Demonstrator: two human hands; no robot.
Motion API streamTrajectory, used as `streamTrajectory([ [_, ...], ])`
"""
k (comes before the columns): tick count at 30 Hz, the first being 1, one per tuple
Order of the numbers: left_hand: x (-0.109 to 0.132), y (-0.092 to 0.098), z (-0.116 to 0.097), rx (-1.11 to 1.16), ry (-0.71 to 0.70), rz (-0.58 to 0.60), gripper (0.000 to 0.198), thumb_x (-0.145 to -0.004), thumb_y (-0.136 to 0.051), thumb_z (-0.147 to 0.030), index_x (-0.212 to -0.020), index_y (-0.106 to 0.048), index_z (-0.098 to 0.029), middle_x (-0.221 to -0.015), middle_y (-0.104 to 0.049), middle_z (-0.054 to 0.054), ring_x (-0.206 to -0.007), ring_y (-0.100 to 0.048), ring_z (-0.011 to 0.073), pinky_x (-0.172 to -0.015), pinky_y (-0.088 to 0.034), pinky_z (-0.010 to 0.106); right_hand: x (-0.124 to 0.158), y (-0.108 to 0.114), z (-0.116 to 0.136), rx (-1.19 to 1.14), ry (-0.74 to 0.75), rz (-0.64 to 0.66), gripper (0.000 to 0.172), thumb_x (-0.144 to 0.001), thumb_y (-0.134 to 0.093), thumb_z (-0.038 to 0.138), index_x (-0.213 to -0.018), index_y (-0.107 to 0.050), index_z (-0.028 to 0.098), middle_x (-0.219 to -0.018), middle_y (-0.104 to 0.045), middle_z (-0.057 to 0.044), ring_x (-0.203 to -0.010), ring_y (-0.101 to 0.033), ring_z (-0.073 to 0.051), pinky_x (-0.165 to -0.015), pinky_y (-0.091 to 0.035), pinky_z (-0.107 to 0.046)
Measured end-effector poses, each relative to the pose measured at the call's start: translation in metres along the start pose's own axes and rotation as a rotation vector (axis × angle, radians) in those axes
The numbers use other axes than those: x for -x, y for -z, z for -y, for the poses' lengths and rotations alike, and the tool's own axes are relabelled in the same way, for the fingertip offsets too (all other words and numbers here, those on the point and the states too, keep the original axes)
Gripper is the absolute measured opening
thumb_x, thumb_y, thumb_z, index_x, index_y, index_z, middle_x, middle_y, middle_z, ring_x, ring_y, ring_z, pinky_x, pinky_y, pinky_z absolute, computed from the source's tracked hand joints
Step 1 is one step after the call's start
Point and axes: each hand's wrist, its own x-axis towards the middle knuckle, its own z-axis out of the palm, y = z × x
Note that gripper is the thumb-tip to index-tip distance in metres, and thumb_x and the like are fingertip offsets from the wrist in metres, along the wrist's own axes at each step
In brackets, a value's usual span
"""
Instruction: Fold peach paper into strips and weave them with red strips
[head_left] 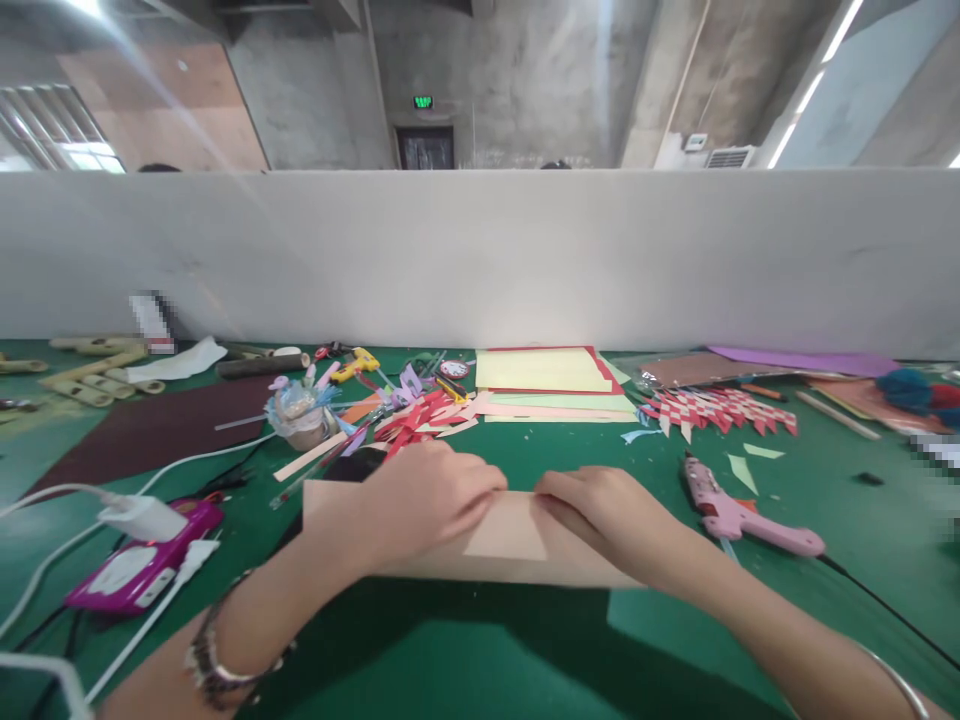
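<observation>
A sheet of pale peach paper (506,530) lies across the middle of the green table, with its far edge raised a little. My left hand (431,495) grips that far edge, fingers curled and pressed together. A short gap to the right, my right hand (600,505) pinches the same edge. A bare strip of paper shows between the two hands. My fingertips are partly hidden behind the knuckles. To the right of my right hand a pink glue gun (739,520) rests on the table.
A purple power strip (150,560) with white cables lies at left. Behind my hands are red paper strips (420,415), a stack of coloured paper (544,370) and a red-and-white woven paper piece (720,410). A brown sheet (150,435) and bamboo pieces (105,385) lie far left. A grey partition (480,260) borders the back.
</observation>
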Motion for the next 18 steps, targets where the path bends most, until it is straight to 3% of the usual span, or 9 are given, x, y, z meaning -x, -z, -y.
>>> streamTrajectory([
  [4, -0.015, -0.019, -0.013, -0.193, -0.082, -0.185, 0.025, -0.089, -0.032, -0.018, -0.07, -0.049, -0.017, -0.055, -0.053, -0.002, -0.044, -0.047, 0.0119, -0.041, -0.023, 0.024, -0.008, -0.001, 0.009, -0.161, 0.023, -0.043, 0.027, -0.09, -0.035, 0.021, -0.068, -0.05, 0.018, -0.057, -0.053, 0.002, -0.047, -0.04, -0.009, -0.047, -0.026, -0.02],
  [8, -0.014, -0.024, -0.015, -0.316, -0.173, -0.366, 0.029, -0.088, -0.026, -0.013, -0.064, -0.042, -0.018, -0.047, -0.045, -0.004, -0.038, -0.039, 0.0112, -0.04, -0.02, 0.025, -0.005, 0.006, 0.013, -0.339, 0.012, -0.035, 0.029, -0.091, -0.033, 0.024, -0.066, -0.046, 0.018, -0.055, -0.045, 0.004, -0.048, -0.033, -0.008, -0.047, -0.024, -0.019],
  [13, 0.0, -0.016, -0.007, -0.381, -0.214, -0.379, 0.027, -0.082, -0.027, -0.006, -0.062, -0.041, -0.019, -0.045, -0.043, -0.004, -0.038, -0.036, 0.011, -0.042, -0.023, 0.024, 0.003, 0.015, 0.006, -0.475, -0.016, 0.012, 0.028, -0.09, -0.035, 0.027, -0.066, -0.046, 0.018, -0.057, -0.044, 0.005, -0.051, -0.034, -0.007, -0.049, -0.027, -0.018],
  [18, 0.021, -0.011, 0.021, -0.492, -0.196, -0.363, 0.026, -0.075, -0.03, -0.002, -0.059, -0.041, -0.019, -0.042, -0.041, -0.005, -0.036, -0.035, 0.011, -0.042, -0.023, 0.024, 0.017, 0.02, -0.016, -0.51, -0.104, 0.04, 0.032, -0.091, -0.033, 0.033, -0.065, -0.045, 0.018, -0.06, -0.045, 0.004, -0.055, -0.038, -0.008, -0.051, -0.029, -0.019],
])
